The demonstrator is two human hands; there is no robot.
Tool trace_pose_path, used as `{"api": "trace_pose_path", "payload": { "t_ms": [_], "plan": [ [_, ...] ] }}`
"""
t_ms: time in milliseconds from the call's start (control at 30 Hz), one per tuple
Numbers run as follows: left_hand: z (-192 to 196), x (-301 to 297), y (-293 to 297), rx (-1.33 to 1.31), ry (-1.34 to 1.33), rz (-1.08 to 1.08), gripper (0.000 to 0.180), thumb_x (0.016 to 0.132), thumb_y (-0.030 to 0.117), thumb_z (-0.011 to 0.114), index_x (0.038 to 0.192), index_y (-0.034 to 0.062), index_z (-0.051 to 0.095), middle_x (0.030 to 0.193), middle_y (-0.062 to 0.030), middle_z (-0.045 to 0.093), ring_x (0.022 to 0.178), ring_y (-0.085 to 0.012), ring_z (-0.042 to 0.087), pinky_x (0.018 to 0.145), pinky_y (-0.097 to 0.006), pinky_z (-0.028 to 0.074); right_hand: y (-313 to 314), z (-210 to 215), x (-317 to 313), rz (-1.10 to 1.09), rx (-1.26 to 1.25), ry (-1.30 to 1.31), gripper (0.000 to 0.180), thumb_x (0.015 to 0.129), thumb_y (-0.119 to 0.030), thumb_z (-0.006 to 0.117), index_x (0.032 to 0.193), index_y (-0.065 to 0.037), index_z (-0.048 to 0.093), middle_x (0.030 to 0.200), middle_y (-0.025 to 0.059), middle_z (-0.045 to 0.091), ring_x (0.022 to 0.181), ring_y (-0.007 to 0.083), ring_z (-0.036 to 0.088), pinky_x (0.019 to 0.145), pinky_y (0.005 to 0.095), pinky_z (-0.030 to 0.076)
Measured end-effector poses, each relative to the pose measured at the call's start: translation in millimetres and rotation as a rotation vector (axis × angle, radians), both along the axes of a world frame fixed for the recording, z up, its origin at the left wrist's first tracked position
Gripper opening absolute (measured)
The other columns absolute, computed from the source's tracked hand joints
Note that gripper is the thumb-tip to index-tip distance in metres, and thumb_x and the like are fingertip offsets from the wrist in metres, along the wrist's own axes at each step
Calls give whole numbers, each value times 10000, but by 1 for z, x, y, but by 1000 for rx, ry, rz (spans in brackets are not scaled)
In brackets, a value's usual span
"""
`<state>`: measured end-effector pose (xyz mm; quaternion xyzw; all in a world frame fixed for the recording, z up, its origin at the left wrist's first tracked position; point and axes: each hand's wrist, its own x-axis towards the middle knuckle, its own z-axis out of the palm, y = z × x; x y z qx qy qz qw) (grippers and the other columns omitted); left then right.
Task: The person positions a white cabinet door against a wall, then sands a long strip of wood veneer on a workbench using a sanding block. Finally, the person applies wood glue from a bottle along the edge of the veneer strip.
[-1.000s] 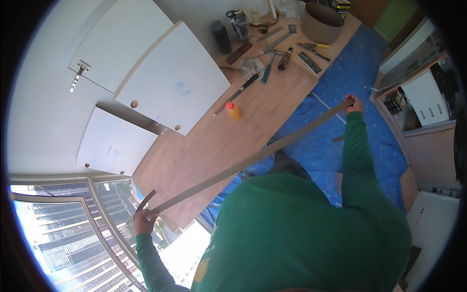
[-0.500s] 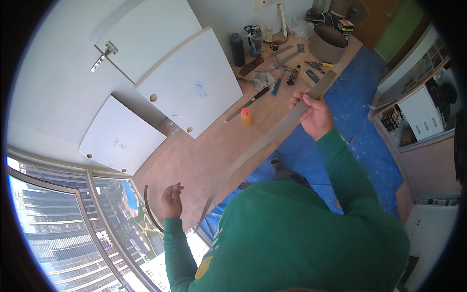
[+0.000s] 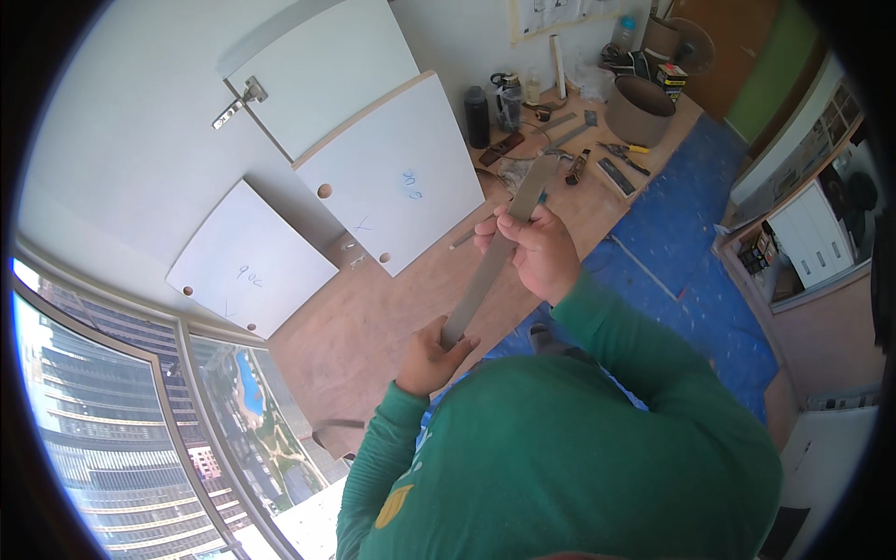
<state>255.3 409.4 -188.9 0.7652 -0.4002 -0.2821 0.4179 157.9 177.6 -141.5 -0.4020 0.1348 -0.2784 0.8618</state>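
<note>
At the far left, the small board (image 3: 252,252) leaned on the wall, with the large board (image 3: 401,173) beside it. Below them, near the bench's (image 3: 327,341) end, a dark curl (image 3: 338,423) showed; whether it joined the strip could not be told. Next came the left hand (image 3: 427,364), fingers closed on the strip's (image 3: 476,289) lower part. The strip slanted up and rightward above the bench edge, in front of the body. Farther right, the right hand (image 3: 539,250) pinched it higher up, thumb on the face, its top end clear of the grip. Beyond lay the pliers (image 3: 621,154) and the roll (image 3: 644,107). The step in hand seemed to be handling the strip; the next move probably called for a steady two-handed hold, without kinking it.
</note>
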Motion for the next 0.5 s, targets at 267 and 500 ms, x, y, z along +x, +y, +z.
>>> {"api": "trace_pose_path", "payload": {
  "t_ms": [267,500],
  "plan": [
    [22,17,88,172,-33,42,358,915,275,844,854,-3,627,607,-10,554,508,-105,510,485,-317,405,-60,-8,14,-197,-137,76,134,1049,-145,660,1128,-41,632,1076,177,760,999,281,753,896,388,591],
    [44,15,147,321,122,167,338,899,259,837,882,-36,671,623,-58,588,587,-126,553,550,-337,437,-112,-50,22,-341,-75,180,207,1070,-200,636,1194,-36,607,1109,161,752,930,270,751,831,384,584]
  ]
}}
